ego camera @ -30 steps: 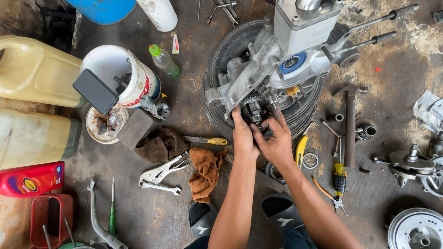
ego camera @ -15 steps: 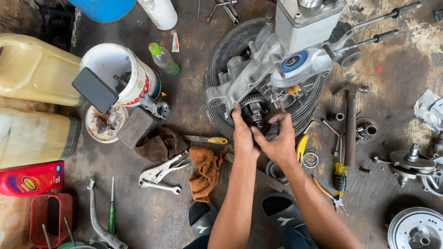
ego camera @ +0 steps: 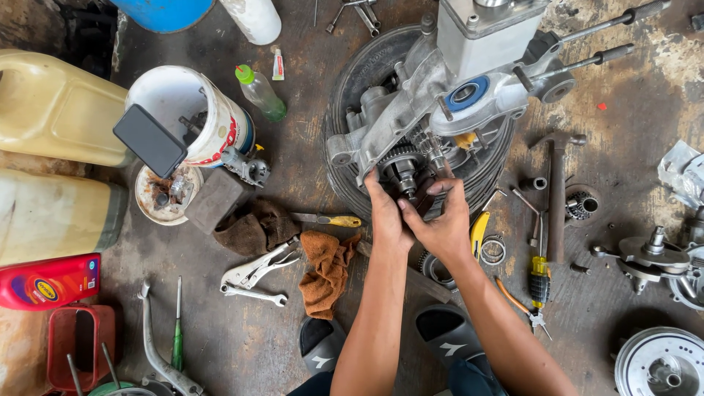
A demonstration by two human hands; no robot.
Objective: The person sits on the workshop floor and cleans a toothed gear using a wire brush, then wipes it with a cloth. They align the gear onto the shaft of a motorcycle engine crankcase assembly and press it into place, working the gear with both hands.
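A grey metal engine case (ego camera: pixel 440 95) lies on a black tyre (ego camera: pixel 352 95) at the top centre, with a gear cluster (ego camera: pixel 400 165) exposed on its near side. My left hand (ego camera: pixel 385 213) presses against the near side of the gears. My right hand (ego camera: pixel 440 220) is curled around a small dark part (ego camera: pixel 431 205) right beside the gears. Both hands touch each other at the fingers.
White bucket (ego camera: pixel 194 110) with a black phone (ego camera: pixel 149 139) on its rim, yellow jugs (ego camera: pixel 51 110), red bottle (ego camera: pixel 48 282) on the left. Locking pliers (ego camera: pixel 257 268), orange rag (ego camera: pixel 328 271), screwdrivers (ego camera: pixel 539 282), hammer (ego camera: pixel 557 191) and loose metal parts (ego camera: pixel 645 257) lie on the floor around my sandals.
Both hands stay at the gear cluster. My right hand's fingers have shifted slightly and now curl around the small dark part.
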